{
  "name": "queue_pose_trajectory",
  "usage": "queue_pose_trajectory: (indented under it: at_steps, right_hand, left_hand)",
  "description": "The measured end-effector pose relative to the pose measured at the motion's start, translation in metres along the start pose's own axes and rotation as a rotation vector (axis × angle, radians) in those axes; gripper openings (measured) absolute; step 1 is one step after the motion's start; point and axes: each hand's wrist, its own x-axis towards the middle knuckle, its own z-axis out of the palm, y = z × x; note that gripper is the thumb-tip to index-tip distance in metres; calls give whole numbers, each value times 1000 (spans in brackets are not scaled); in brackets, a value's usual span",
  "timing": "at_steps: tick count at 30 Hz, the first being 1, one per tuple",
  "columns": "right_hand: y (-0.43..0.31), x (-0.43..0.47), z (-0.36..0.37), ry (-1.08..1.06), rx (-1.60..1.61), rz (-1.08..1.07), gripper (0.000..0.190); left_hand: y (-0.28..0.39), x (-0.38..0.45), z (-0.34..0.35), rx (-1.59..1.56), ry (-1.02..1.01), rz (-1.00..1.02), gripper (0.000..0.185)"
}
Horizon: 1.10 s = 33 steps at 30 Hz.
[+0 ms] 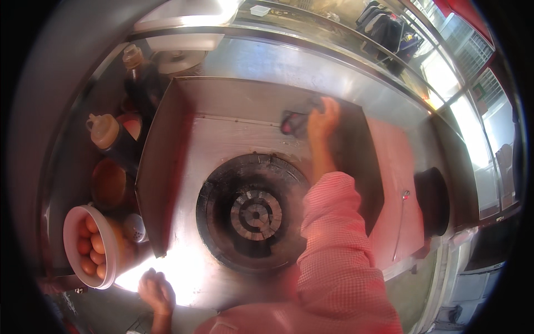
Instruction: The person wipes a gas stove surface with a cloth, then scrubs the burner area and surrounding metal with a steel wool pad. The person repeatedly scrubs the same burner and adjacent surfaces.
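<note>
A round gas wok burner (pixel 256 215) with a dark metal ring sits in a steel stove top (pixel 225 137). Beyond it, my right hand (pixel 325 115) holds a dark cloth (pixel 295 123) with a pinkish patch; the cloth is against the foot of the rear panel of the metal splash guard (pixel 250 98). Hand and cloth are blurred. My left hand (pixel 156 290) is at the near left edge of the stove, fingers curled in, with nothing visible in it.
On the left stand a white tub (pixel 110 250) of brown eggs (pixel 98 243), a shaker (pixel 135 228), a bowl (pixel 109 183) and dark sauce bottles (pixel 114 135). A pink board (pixel 396 167) bearing a thin metal utensil (pixel 401 225) lies to the right, beside a black round container (pixel 434 202).
</note>
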Motion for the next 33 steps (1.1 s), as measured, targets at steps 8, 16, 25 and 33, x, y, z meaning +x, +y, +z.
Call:
queue_pose_trajectory:
  at_steps: [8, 16, 25, 33]
  right_hand:
    - [108, -32, -14, -17, -471, 238, 26]
    - [52, 26, -33, -53, -135, 440, 33]
    - [149, -35, -26, -201, -292, 426, 35]
    - [117, -29, -33, -250, -335, 232, 30]
  left_hand:
    - [6, 10, -2, -14, -19, 32, 20]
    - [7, 1, -6, 54, -5, -4, 19]
    - [1, 5, 4, 54, -39, -10, 15]
    - [8, 6, 0, 46, -47, -73, 14]
